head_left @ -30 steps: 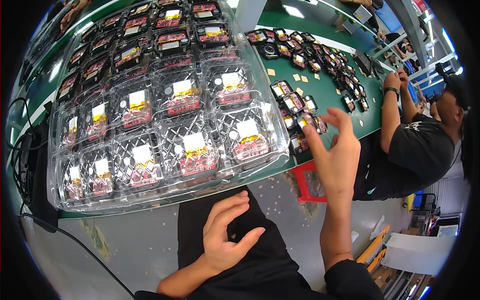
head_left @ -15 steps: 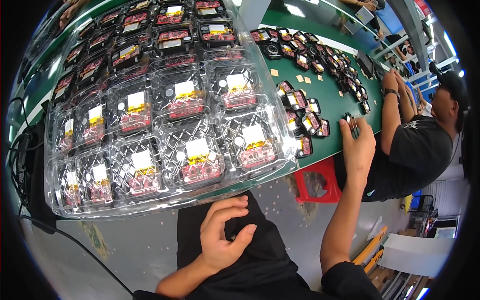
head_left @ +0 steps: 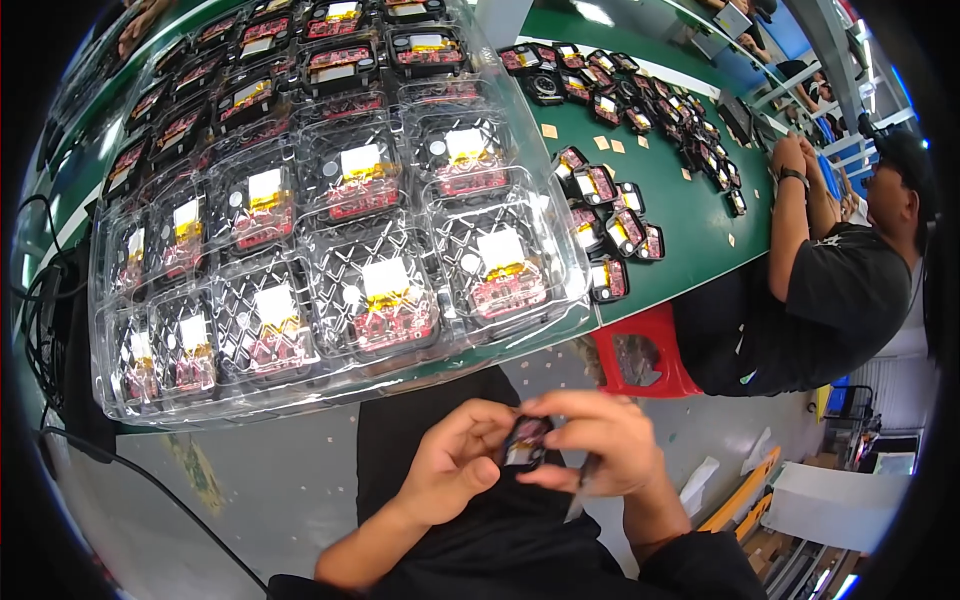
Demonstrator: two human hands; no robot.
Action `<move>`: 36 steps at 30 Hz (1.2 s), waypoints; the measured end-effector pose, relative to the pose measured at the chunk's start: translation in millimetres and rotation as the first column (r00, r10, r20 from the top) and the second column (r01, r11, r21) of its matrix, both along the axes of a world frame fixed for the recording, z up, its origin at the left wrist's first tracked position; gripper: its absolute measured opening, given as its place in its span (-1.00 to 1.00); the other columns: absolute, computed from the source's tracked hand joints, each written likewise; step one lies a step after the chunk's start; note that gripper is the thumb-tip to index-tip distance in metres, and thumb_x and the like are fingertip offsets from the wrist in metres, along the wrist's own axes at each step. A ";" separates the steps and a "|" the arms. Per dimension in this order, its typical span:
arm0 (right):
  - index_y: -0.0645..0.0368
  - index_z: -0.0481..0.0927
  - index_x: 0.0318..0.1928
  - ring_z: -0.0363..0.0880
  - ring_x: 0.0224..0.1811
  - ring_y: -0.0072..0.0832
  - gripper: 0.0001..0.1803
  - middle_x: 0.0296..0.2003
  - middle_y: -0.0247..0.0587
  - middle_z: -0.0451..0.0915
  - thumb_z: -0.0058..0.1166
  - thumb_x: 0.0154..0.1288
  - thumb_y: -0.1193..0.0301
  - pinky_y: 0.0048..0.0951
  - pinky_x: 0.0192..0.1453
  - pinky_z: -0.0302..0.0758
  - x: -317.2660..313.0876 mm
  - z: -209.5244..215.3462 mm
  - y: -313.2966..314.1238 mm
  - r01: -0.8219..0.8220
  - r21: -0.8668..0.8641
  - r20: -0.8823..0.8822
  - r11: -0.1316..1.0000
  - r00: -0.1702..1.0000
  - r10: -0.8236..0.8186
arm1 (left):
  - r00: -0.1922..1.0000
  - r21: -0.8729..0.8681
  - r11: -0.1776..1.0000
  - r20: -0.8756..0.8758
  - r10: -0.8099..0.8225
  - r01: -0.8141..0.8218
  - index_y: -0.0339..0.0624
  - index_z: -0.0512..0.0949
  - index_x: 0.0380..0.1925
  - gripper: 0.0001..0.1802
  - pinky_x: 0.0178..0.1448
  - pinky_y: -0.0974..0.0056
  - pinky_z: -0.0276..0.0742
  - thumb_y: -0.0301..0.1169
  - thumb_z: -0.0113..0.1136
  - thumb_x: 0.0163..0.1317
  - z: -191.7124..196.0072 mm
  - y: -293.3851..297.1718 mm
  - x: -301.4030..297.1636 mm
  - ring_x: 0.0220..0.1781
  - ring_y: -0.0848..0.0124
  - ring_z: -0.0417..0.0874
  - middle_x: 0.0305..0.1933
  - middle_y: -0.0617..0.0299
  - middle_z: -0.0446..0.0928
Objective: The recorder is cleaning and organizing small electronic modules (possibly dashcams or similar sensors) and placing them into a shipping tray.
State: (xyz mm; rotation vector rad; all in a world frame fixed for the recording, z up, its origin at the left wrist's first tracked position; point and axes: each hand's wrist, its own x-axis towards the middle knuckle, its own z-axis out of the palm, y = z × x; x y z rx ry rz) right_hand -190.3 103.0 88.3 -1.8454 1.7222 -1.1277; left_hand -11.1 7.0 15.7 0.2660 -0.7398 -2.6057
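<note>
In front of my lap, a small black electronic device casing [head_left: 526, 443] with a red circuit board inside is held up. My right hand [head_left: 610, 445] grips it between thumb and fingers from the right. Curled at its left edge, my left hand [head_left: 455, 460] has its fingertips against the casing. A thin greyish object [head_left: 582, 485], blurred, shows under my right fingers; its kind is hard to make out. Beyond the hands, a stack of clear plastic trays [head_left: 330, 395] holds several similar casings with red boards, white blocks and yellow tape.
A loose cluster of casings [head_left: 622, 232] lies on the green table [head_left: 665, 270], with a larger pile [head_left: 640, 95] farther back. Small tan squares [head_left: 601, 143] are scattered there. A red stool [head_left: 645, 350] and a seated person [head_left: 850, 270] are at the right. A black cable [head_left: 160, 490] hangs left.
My right hand has come from above the table at right down to my lap, bringing a casing. My left hand has shifted slightly right and now meets the casing.
</note>
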 end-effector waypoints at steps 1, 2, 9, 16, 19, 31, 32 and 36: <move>0.13 0.56 -0.15 0.80 -0.26 -0.28 -0.46 -0.02 0.08 0.73 0.67 -0.08 0.38 -0.43 -0.28 0.70 3.9 0.0 -1.3 -0.024 0.015 0.021 1.000 1.000 0.023 | 0.998 0.029 0.998 0.000 -0.061 0.061 -0.32 0.37 0.18 -0.36 0.24 0.11 0.62 -0.16 0.44 0.31 -1.7 -2.0 3.1 0.20 0.13 0.65 0.17 -0.08 0.53; 0.13 0.56 -0.15 0.80 -0.26 -0.28 -0.46 -0.02 0.08 0.73 0.67 -0.08 0.38 -0.43 -0.28 0.70 4.9 -1.3 -0.7 -0.024 0.013 0.023 1.000 0.999 0.024 | 0.993 0.059 0.991 0.000 -0.121 0.121 -0.31 0.34 0.21 -0.31 0.24 0.12 0.62 -0.15 0.46 0.29 -3.8 -4.2 6.4 0.21 0.13 0.65 0.18 -0.08 0.54; 0.15 0.57 -0.12 0.74 -0.50 -0.45 -0.51 0.02 0.09 0.73 0.60 -0.04 0.53 -0.54 -0.39 0.66 9.8 -4.9 -3.1 -0.129 0.018 0.261 0.991 0.958 0.120 | 0.950 0.274 0.932 -0.266 -0.163 0.237 -0.23 0.36 0.23 -0.36 0.35 0.16 0.49 -0.22 0.46 0.30 -10.0 -3.5 10.4 0.28 0.23 0.58 0.18 0.01 0.53; 0.24 0.51 -0.06 0.66 -0.44 -0.56 -0.50 0.07 0.29 0.67 0.56 0.05 0.53 -0.55 -0.28 0.65 14.5 -16.7 -3.5 -0.046 0.013 0.310 0.999 0.950 0.040 | 0.980 0.214 0.962 -0.139 -0.141 0.169 -0.20 0.32 0.21 -0.33 0.31 0.07 0.63 -0.03 0.38 0.33 -7.0 -7.3 4.7 0.23 0.12 0.67 0.16 -0.05 0.55; 0.24 0.48 -0.03 0.38 -0.58 -0.77 -0.46 0.10 0.29 0.65 0.56 0.04 0.54 -0.70 -0.44 0.42 23.5 -16.7 -5.7 0.038 -0.016 0.256 0.999 0.966 -0.033 | 1.000 0.097 0.995 0.008 -0.026 0.025 -0.24 0.32 0.22 -0.26 0.26 0.11 0.66 0.11 0.29 0.33 -4.6 -5.9 4.9 0.19 0.14 0.68 0.17 -0.06 0.55; 0.22 0.47 -0.10 0.07 -0.58 -0.94 -0.58 0.16 0.02 0.66 0.48 0.13 0.61 -0.75 -0.54 0.05 49.5 -25.6 -6.7 0.235 0.263 0.751 0.936 0.559 -0.352 | 0.778 -0.898 0.244 -0.152 0.609 -0.367 -0.24 0.58 0.10 -0.40 0.24 0.06 0.65 -0.61 0.54 -0.02 -5.7 -7.9 0.2 0.27 -0.03 0.60 0.24 -0.12 0.52; 0.22 0.47 -0.10 0.07 -0.58 -0.94 -0.58 0.16 0.02 0.66 0.48 0.13 0.61 -0.75 -0.54 0.05 49.7 -25.9 -6.5 0.235 0.264 0.751 0.935 0.558 -0.352 | 0.764 -0.926 0.151 -0.186 0.618 -0.347 -0.23 0.62 0.05 -0.42 0.21 0.06 0.68 -0.60 0.56 -0.05 -5.4 -9.5 -1.0 0.24 -0.03 0.63 0.22 -0.10 0.54; 0.23 0.46 -0.10 0.07 -0.57 -0.93 -0.60 0.18 -0.03 0.63 0.47 0.19 0.54 -0.74 -0.53 0.07 50.7 -27.1 -3.8 0.164 0.319 0.741 0.934 0.572 -0.353 | 0.754 -0.927 0.227 -0.084 0.651 -0.299 -0.26 0.63 0.08 -0.40 0.11 0.10 0.74 -0.57 0.59 -0.05 -5.3 -6.2 5.0 0.17 0.02 0.68 0.18 -0.07 0.54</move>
